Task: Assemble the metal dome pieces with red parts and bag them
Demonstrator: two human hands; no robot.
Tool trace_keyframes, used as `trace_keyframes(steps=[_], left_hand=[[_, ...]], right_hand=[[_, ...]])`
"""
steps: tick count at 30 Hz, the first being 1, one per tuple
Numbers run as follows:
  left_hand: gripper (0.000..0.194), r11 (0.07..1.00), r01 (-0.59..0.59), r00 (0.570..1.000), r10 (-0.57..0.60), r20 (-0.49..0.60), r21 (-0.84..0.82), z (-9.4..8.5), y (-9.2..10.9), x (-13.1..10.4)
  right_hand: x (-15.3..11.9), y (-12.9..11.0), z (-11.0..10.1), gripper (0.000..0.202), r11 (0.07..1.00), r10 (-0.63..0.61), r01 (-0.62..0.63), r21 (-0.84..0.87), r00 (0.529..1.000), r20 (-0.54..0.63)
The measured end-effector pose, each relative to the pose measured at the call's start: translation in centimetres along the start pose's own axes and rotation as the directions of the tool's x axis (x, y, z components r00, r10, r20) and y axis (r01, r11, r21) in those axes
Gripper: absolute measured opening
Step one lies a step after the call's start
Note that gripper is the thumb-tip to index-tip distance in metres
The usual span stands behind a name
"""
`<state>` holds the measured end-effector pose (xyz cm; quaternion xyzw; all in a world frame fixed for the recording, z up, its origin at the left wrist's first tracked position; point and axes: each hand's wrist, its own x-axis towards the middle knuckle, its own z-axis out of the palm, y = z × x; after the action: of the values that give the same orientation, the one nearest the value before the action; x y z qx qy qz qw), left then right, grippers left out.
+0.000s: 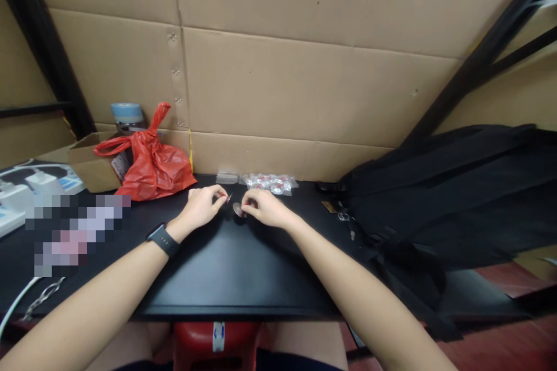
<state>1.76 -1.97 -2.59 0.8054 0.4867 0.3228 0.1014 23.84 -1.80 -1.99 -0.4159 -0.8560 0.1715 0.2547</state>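
Above the black tabletop (226,278), my left hand (202,207) pinches a small thin shiny piece (228,199) between thumb and fingertips. It appears edge-on, so its kind is unclear. Close by on the right, my right hand (266,207) is closed on a small round silvery disc (238,209), whose flat face is tilted. A narrow gap separates the two pieces. Just behind my hands lie several small clear plastic packets (274,184) with silvery and red contents, beside a stack of clear bags (227,177).
At the left stand a red plastic bag (159,165), a cardboard box (93,165) and a blue-lidded container (127,113). A white power strip (17,208) with plugs lies nearer. A black backpack (452,197) fills the right side, with keys (343,217) beside it. Cardboard wall (282,87) behind.
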Motion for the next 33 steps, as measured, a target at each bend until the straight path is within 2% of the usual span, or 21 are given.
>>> trace_keyframes(steps=[2,5,8,10,12,14,17,19,22,25,28,33], left_hand=[[0.02,0.998,0.006,1.0,-0.005,0.013,-0.068,0.1,0.0,0.0],[0.02,0.987,-0.003,1.0,0.008,0.03,-0.159,0.4,-0.1,0.1],[0.019,0.984,0.003,0.999,0.004,0.042,-0.176,0.6,-0.3,0.1],[0.019,0.989,0.013,0.999,-0.006,0.049,-0.149,0.8,-0.4,0.1],[0.019,0.993,0.007,0.998,-0.001,0.055,-0.117,1.0,-0.4,0.3],[0.02,0.996,-0.027,0.998,0.032,0.061,-0.081,1.2,-0.4,0.6],[0.03,0.992,-0.125,0.988,0.121,0.094,0.034,1.6,-0.9,1.4],[0.039,0.976,-0.167,0.98,0.149,0.13,0.141,1.8,-1.8,1.9],[0.052,0.967,-0.094,0.982,0.052,0.179,0.236,2.1,-3.8,2.5],[0.059,0.968,0.007,0.978,-0.059,0.2,0.25,2.3,-5.3,2.7],[0.059,0.967,-0.002,0.98,-0.05,0.195,0.256,2.3,-5.7,2.7],[0.053,0.948,-0.095,0.981,0.037,0.193,0.304,1.7,-4.9,2.4]], right_hand=[[0.2,-0.2,0.7,0.007,0.977,0.059,-0.043,0.211,0.996,-0.068],[0.5,-0.3,2.0,0.012,0.852,0.154,-0.103,0.514,0.986,-0.058],[0.6,-0.5,2.7,0.017,0.723,0.187,-0.119,0.68,0.982,-0.027],[0.5,-0.7,2.7,0.023,0.684,0.203,-0.123,0.719,0.979,-0.026],[0.4,-0.9,2.3,0.032,0.686,0.193,-0.128,0.716,0.981,-0.01],[0.4,-0.9,1.8,0.037,0.741,0.151,-0.105,0.663,0.988,-0.012],[0.4,-0.6,1.4,0.035,0.868,0.099,-0.037,0.495,0.99,-0.101],[0.6,-0.3,1.2,0.032,0.921,0.132,-0.063,0.384,0.979,-0.155],[0.7,0.2,1.0,0.029,0.935,0.215,-0.149,0.322,0.96,-0.18],[0.7,0.8,0.8,0.03,0.939,0.213,-0.146,0.311,0.957,-0.196],[0.7,1.1,0.5,0.028,0.951,0.192,-0.128,0.28,0.958,-0.213],[0.6,1.1,-0.4,0.027,0.978,0.159,-0.117,0.172,0.954,-0.255]])
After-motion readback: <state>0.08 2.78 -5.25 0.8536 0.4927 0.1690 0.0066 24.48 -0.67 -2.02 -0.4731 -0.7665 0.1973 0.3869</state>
